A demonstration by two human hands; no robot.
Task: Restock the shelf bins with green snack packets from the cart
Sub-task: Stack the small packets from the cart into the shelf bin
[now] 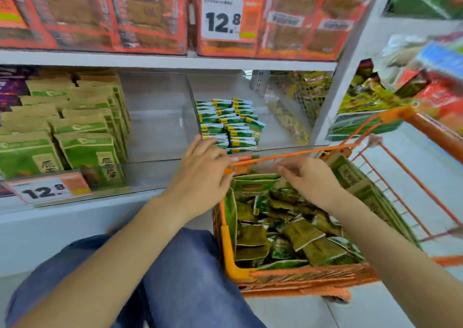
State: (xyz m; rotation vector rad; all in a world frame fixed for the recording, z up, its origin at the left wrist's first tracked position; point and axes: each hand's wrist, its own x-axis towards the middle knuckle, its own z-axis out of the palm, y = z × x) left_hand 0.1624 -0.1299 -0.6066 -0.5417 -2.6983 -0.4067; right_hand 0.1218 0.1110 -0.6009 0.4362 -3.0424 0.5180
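Small green snack packets (pixel 229 124) stand in rows inside a clear shelf bin (pixel 275 137) at mid-shelf. An orange cart (pixel 300 277) below right holds a heap of loose green packets (pixel 288 235). My left hand (pixel 200 174) hovers at the bin's front edge over the cart's far rim, fingers loosely bent, nothing visibly held. My right hand (pixel 310 179) is above the cart's packets with fingers relaxed and pointing left, holding nothing that I can see. Both hands are blurred.
A clear bin (pixel 155 117) left of the stocked one holds nothing. Brown-and-green bags (pixel 75 127) fill the left of the shelf, red boxes (pixel 125 14) the shelf above. A white upright (pixel 350 64) stands to the right. My knees in blue jeans (pixel 180 277) are below.
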